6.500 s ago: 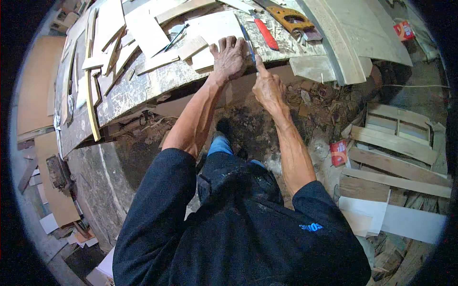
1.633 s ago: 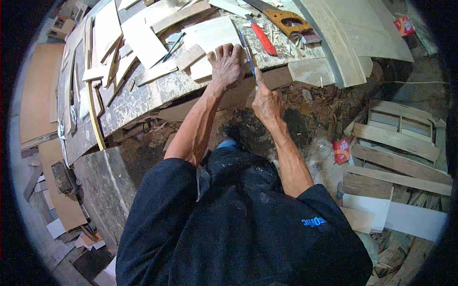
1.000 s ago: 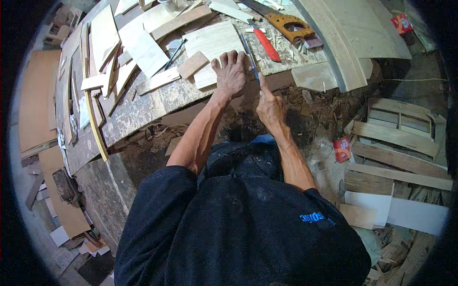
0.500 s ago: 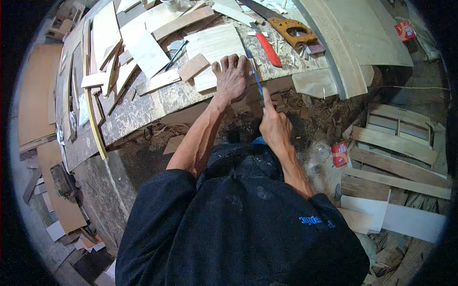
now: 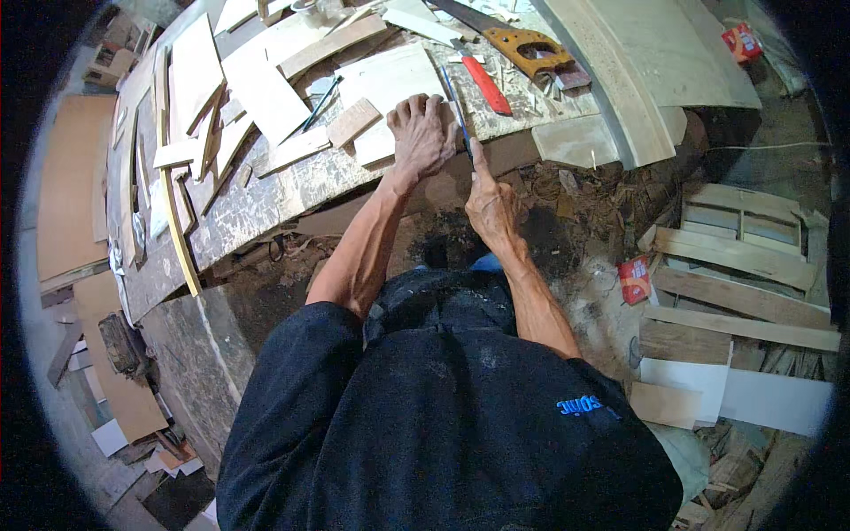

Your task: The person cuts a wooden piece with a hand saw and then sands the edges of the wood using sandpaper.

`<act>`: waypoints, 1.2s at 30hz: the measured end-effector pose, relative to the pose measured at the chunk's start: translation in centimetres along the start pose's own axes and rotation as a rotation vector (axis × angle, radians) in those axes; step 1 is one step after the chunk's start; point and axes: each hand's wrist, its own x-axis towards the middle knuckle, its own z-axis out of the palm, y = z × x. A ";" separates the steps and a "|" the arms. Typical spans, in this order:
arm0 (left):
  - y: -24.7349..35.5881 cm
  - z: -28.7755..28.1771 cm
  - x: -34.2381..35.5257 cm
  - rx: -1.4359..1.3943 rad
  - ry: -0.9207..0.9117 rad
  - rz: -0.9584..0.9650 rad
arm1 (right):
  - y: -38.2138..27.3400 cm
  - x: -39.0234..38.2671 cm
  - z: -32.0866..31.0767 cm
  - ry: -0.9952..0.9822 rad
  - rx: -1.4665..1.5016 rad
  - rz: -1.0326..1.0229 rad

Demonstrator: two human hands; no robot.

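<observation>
My left hand [image 5: 421, 140] bears down on a pale wooden board [image 5: 390, 75] at the bench's front edge, its fingers bent and close together over the wood. Just to its right, my right hand [image 5: 492, 199] is closed around the lower end of a thin blue-bladed tool [image 5: 454, 99]. The index finger stretches along that tool, which runs beside the board's right side; my grip hides its handle. A small wood block [image 5: 354, 123] lies on the board's left part. Right of the blade rests a red-handled knife [image 5: 487, 86].
A handsaw [image 5: 529, 51] with a yellow-brown handle lies farther back on the bench. Wood offcuts [image 5: 266, 97] cover its left side. A long grooved panel [image 5: 611, 80] borders the right. Slatted wood pieces [image 5: 735, 252] and a red packet [image 5: 634, 280] are on the floor at right.
My right hand has shifted slightly up and left with the blue-bladed tool. My left hand's fingers have drawn closer together. The whole view has turned a little.
</observation>
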 end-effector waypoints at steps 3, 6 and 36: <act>-0.1 0.0 0.4 -0.054 -0.030 -0.016 | 0.5 0.2 0.3 0.000 0.040 -0.012; 0.2 0.0 0.8 -0.076 -0.022 -0.043 | 0.9 0.4 0.4 0.033 0.105 -0.044; -0.4 0.3 3.1 -0.037 -0.042 -0.032 | 0.9 -2.4 -2.7 -0.114 -0.060 0.018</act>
